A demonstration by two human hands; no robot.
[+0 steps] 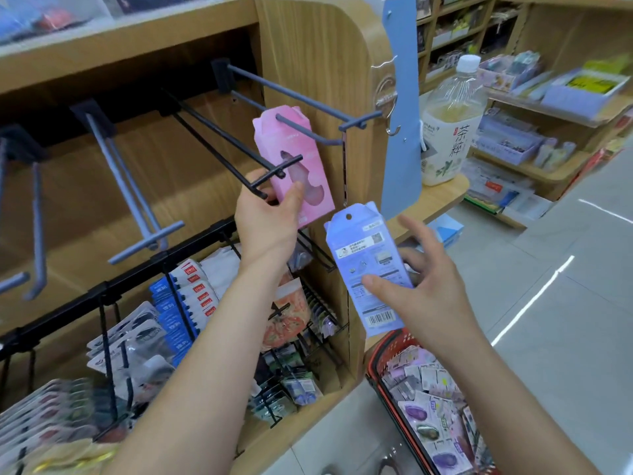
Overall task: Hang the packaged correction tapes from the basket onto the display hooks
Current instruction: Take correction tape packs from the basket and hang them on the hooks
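Left hand grips pink pack by lower part, steadying it on grey hook, likely so hang hole rides along prong. Hole hidden, so seating uncertain. Right hand pinches lavender pack, thumb on face, below and right of hook, hang hole upward, probably staged as next. Red basket well below hook, more packs inside. Packs: slim card boxes, notched tops; lavender one shows barcode, printed text.
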